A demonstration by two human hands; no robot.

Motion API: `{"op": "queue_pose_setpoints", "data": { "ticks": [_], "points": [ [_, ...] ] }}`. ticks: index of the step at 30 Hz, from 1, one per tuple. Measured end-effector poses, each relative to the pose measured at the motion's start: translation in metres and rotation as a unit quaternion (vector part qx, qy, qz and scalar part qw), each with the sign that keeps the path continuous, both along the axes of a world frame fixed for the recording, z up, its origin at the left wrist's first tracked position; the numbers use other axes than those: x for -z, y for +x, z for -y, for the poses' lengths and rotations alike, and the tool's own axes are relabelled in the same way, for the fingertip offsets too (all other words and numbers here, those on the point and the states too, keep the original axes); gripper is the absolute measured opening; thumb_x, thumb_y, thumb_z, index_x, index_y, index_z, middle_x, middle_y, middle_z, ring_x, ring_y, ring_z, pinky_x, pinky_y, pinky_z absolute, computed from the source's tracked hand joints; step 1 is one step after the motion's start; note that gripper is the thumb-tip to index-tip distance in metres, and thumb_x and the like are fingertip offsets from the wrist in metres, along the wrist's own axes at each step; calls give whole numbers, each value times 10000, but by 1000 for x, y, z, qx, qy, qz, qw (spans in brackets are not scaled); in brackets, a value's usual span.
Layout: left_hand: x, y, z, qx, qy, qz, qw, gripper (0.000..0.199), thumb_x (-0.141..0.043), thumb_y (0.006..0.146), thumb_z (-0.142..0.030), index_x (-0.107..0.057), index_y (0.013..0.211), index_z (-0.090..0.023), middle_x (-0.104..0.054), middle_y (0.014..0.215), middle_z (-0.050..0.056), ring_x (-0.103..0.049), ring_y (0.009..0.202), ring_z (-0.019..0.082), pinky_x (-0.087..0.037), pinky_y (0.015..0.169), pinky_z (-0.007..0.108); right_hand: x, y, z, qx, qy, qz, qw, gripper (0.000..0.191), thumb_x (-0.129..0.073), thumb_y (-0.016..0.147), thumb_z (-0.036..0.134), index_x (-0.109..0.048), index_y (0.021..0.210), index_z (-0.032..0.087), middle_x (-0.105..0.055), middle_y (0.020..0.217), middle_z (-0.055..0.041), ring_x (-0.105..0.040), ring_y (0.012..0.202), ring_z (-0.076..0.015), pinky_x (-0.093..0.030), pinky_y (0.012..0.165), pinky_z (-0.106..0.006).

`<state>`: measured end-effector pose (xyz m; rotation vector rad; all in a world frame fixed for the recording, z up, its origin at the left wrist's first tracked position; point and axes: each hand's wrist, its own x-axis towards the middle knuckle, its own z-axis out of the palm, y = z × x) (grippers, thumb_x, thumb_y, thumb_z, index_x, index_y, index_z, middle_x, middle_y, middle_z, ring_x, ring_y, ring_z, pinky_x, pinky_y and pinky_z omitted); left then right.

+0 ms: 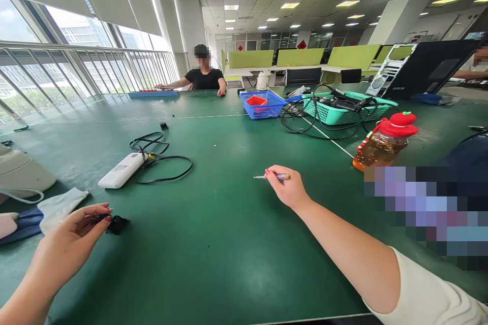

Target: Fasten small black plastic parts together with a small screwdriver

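My left hand (72, 236) is closed round a small black object (117, 224) at the table's left side. Its fingers cover part of it, so its exact kind does not show. Over the middle of the green table (229, 254), my right hand (285, 187) pinches a small screwdriver (282, 176). Its thin metal shaft points left and its handle looks clear with a yellowish end. A white power bank (122, 169) lies beyond my left hand, with a black cable (168, 179) looped beside it.
A blue face mask (63, 208) lies by my left wrist. A red-lidded bottle (385, 144) stands right of my right hand. Farther back are a blue basket (263, 110) and a green basket (328, 114) with tangled cables. Another person (206, 77) sits at the far edge.
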<state>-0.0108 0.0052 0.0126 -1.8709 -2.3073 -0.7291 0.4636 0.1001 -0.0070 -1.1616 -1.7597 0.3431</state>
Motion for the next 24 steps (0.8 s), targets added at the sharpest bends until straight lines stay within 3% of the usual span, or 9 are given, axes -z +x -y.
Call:
{"op": "queue_pose_setpoints", "data": {
  "ticks": [5,10,17,21,24],
  "points": [
    [-10,20,11,-67,-67,-47,994,307,-525,830,-510,-698,1005,-325,-747,916,-48,-655,684,166,-502,567,250,0,0,0,-11,-5,12,1000,364,-450,931,395,-599,650,219,-590,594,2,-512,557,-142,-394,556,-261],
    [-8,26,14,-89,-74,-65,991,336,-505,855,-530,-695,1042,-325,-745,933,-25,-654,675,171,-488,561,248,0,-1,0,-20,-13,12,1000,357,-458,926,387,-595,642,220,-573,585,7,-499,550,-139,-380,550,-260],
    [0,18,13,-78,-123,-92,985,503,-425,900,-564,-584,1315,-329,-655,1296,38,-690,956,266,-525,654,307,0,-1,1,-25,-9,10,1000,361,-458,924,385,-591,634,216,-566,577,9,-495,547,-137,-378,555,-259],
    [10,9,12,-68,-93,-100,988,454,-429,909,-514,-550,1330,-397,-665,1289,-9,-688,950,247,-534,664,310,-1,-1,1,-22,-11,14,1000,366,-453,929,389,-599,641,216,-564,577,9,-494,549,-137,-375,547,-258],
    [11,10,13,-42,-67,-90,993,424,-412,924,-459,-575,1306,-373,-670,1279,-12,-675,999,249,-545,738,336,0,-1,0,-25,-9,10,1000,369,-454,931,400,-606,648,218,-562,582,10,-498,555,-137,-377,550,-256]
  ]
}}
